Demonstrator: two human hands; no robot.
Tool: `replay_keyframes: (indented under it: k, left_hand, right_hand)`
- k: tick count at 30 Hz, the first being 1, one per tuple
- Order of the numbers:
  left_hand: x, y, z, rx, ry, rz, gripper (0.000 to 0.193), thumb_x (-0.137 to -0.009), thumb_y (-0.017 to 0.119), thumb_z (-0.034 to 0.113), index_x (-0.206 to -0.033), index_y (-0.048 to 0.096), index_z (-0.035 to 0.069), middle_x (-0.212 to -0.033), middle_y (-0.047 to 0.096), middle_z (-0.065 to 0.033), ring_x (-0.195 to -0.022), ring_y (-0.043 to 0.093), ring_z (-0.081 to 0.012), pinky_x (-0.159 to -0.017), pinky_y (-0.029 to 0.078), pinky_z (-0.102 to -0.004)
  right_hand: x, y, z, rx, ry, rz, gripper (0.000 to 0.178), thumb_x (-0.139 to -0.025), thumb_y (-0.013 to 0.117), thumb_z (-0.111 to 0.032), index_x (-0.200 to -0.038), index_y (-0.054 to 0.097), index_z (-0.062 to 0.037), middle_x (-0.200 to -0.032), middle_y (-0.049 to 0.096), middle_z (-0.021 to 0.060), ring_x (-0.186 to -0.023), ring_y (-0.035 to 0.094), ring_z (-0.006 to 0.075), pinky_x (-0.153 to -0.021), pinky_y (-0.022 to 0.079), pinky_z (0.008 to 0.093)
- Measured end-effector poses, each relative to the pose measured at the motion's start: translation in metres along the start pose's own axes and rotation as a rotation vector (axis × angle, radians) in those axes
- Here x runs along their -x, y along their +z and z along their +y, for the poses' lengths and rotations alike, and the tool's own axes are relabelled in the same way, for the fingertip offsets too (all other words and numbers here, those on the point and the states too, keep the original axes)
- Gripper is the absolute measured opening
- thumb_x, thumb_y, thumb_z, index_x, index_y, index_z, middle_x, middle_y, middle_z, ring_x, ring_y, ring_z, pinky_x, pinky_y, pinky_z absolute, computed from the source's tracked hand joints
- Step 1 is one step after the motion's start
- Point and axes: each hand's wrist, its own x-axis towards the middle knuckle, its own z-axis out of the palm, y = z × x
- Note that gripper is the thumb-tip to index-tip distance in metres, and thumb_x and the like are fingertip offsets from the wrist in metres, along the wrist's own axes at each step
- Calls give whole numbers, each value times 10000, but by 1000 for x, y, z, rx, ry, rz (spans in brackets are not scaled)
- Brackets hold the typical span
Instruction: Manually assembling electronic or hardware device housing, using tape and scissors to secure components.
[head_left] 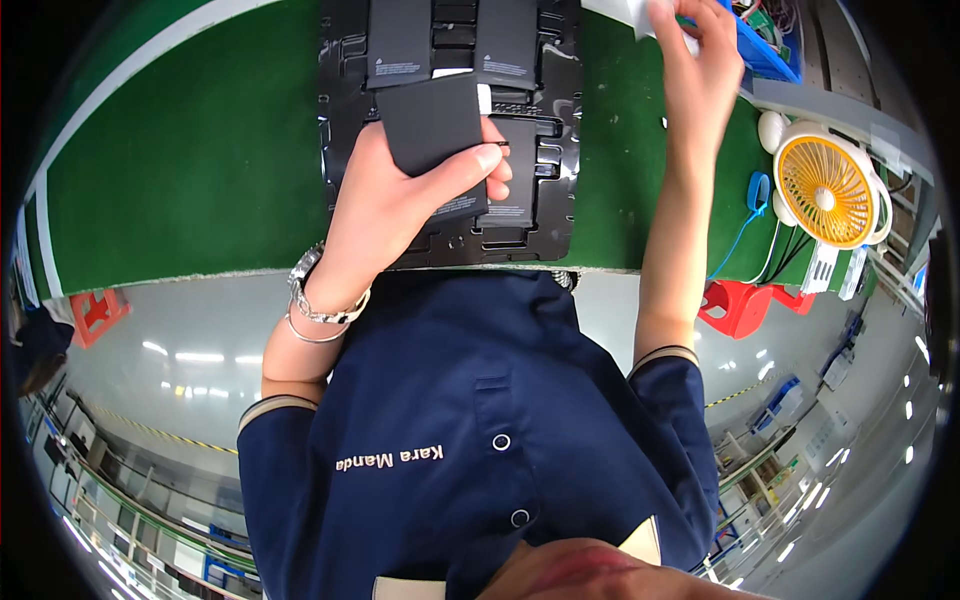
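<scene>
My left hand (pixel 385 205) is closed around a flat black battery pack (pixel 432 125), thumb across its near right corner. A small white tab and a short dark connector show at the pack's right edge. Beneath it lies a black plastic tray (pixel 552 225) with several similar packs, such as one pack (pixel 508 40) at the far right and another (pixel 398 40) at the far left. Off to the far right, my right hand (pixel 700 75) pinches a thin white sheet (pixel 628 10), partly cut off by the top of the view.
A green mat (pixel 170 170) covers the table. On the right stand a white fan with a yellow grille (pixel 825 190), a blue looped cord (pixel 758 190) and a blue bin (pixel 760 50) holding parts. Red stools (pixel 735 308) stand below the table edge.
</scene>
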Motion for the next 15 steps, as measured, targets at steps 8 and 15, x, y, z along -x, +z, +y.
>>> replay_keyframes:
  k: [8,15]
  left_hand:
    - [-6,0,1,-104,40,25,126,-889,657,87,-917,668,-35,-734,675,-46,-698,646,-103,-665,515,-255]
    - [-2,4,-3,-93,63,63,123,-871,661,72,-930,666,-37,-745,676,-55,-695,649,-108,-646,510,-253]
  right_hand:
    - [71,-7,-86,-321,146,-318,224,-740,785,-97,-887,636,-21,-1166,578,121,-1058,545,241,-893,444,355]
    - [85,3,-89,-145,14,-228,190,-726,780,-74,-817,614,-60,-1160,567,131,-1083,533,293,-882,436,390]
